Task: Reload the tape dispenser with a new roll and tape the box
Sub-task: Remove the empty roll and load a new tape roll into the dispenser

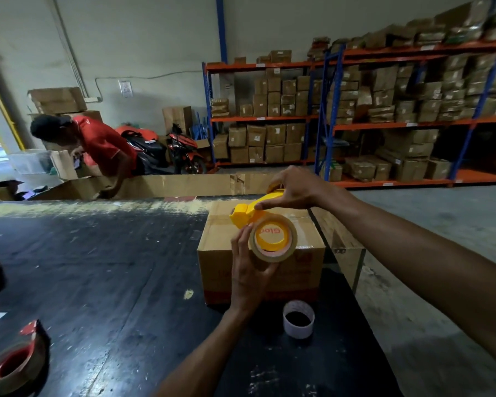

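A yellow tape dispenser (245, 214) hangs just above the cardboard box (221, 267), which stands on the black table. My right hand (294, 189) grips the dispenser from above by its handle. A brown tape roll (272, 238) sits around the dispenser's yellow hub, its open side toward me. My left hand (248, 270) cups the roll from the left and below, thumb on its rim. The box top is partly hidden behind the dispenser and my hands.
An empty white tape core (298, 318) stands on the table (98, 267) in front of the box. A red dispenser with a brown roll (10, 363) lies at the near left edge. Beyond the table a person in a red shirt (98, 144) bends over; shelves of boxes (384, 110) stand behind.
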Action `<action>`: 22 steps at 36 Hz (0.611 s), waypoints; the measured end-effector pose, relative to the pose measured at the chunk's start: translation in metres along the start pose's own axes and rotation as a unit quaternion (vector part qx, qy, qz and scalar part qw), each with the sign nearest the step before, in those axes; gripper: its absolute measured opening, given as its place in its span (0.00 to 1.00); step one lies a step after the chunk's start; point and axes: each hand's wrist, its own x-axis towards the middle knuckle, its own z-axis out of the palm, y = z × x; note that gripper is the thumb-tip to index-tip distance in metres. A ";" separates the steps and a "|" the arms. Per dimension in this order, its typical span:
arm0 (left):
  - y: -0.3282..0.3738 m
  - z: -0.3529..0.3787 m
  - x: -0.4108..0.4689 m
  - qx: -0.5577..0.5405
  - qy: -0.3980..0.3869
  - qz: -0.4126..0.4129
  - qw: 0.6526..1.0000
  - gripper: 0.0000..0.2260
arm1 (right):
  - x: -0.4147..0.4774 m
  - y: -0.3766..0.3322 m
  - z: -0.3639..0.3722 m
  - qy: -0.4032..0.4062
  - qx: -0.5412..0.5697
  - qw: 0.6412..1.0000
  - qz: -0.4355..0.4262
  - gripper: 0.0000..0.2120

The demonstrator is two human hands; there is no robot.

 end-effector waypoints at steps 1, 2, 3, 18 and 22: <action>-0.001 0.002 0.000 0.012 0.004 0.003 1.000 0.44 | -0.001 0.001 -0.002 -0.002 0.015 1.000 0.005 0.43; -0.002 0.003 0.001 0.027 0.011 0.005 1.000 0.43 | -0.001 0.002 -0.004 -0.006 0.031 0.999 0.010 0.44; -0.003 0.005 0.002 0.038 0.020 0.004 0.999 0.43 | -0.002 0.003 -0.006 -0.011 0.048 0.999 0.015 0.45; 0.013 0.011 0.038 -0.075 0.036 -0.020 0.996 0.44 | -0.013 0.009 -0.021 -0.096 0.238 0.962 0.095 0.23; 0.020 0.009 0.043 -0.074 0.029 -0.010 0.997 0.43 | -0.014 0.007 -0.015 -0.127 0.223 0.960 0.111 0.24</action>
